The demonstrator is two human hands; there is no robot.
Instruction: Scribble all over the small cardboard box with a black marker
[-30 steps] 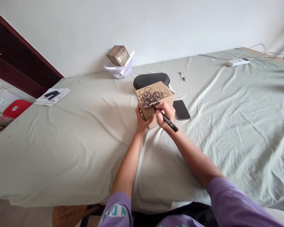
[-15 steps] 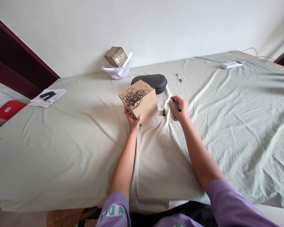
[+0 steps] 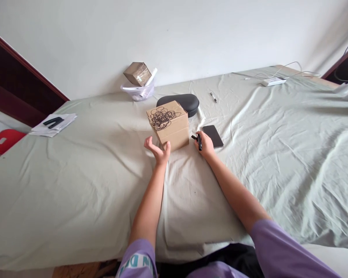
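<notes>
A cardboard box [image 3: 174, 131] with black scribbles on its top face sits on the cloth in front of me. My left hand [image 3: 160, 152] is at its near left corner, fingers spread, thumb close to the front face. I cannot tell whether the thumb touches it. To the right of the box, my right hand [image 3: 205, 144] is closed around a black marker [image 3: 200, 143]. The small black marker cap [image 3: 194, 137] is at that hand's fingertips. Just beyond this hand lies a flat dark rectangular object [image 3: 213, 136], perhaps a phone or notebook.
A black oval case [image 3: 188, 102] lies behind the box. Farther back are a pen [image 3: 213, 97], a power strip [image 3: 273, 82] and a plastic basket [image 3: 139, 92] bearing a smaller box [image 3: 137, 73]. Papers [image 3: 53, 125] with a black stapler-like object [image 3: 53, 122] lie at left.
My left hand has let go of the box and spread its fingers. My right hand has moved left with the marker to the cap, uncovering the dark flat object.
</notes>
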